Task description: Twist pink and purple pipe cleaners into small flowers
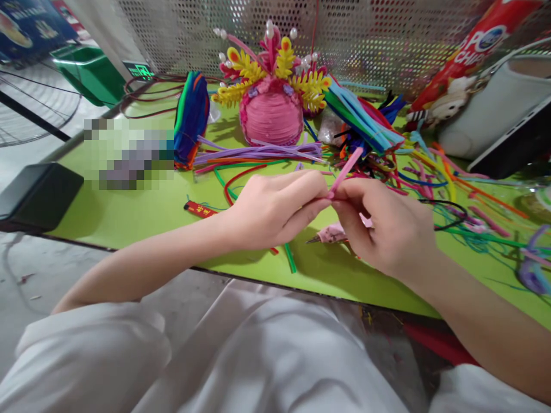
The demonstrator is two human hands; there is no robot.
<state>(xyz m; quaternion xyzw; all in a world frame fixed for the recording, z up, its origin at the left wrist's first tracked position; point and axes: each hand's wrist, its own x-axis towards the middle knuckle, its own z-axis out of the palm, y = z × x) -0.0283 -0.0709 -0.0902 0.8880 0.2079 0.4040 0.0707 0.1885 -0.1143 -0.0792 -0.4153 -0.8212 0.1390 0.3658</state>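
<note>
Above the worktop (pixel 142 221): one pink strip (pixel 348 168), its free end slanting up and away from the fingertips.
Left hand (pixel 279 206): one, thumb and forefinger pinching the strip near its lower end.
Right hand (pixel 383 223): one, also pinching the strip, fingertips just beside the other hand's.
Pink tool (pixel 331 234): one, metal-tipped, lying partly hidden by the right hand.
Green stem end (pixel 291 259): one, near the front edge.
Red label strip (pixel 200 209): one, with gold characters, beside the left forearm.
Decorated pink ball (pixel 273 117): one, at the back, with at least four yellow sprigs (pixel 284 56) and several white beads.
Stem bundles: two upright or leaning; a mostly blue bundle (pixel 191 120) left of the ball, a light blue and green bundle (pixel 365 115) right.
Purple stems (pixel 258 152): one loose row before the ball; too overlapped, it seems, for a sure count.
Red canister (pixel 473 51): one, tilted.
Small doll (pixel 451 103): one, near the canister.
Black box (pixel 38 198): one, far left.
Green bin (pixel 88 74): one, beyond the worktop.
</note>
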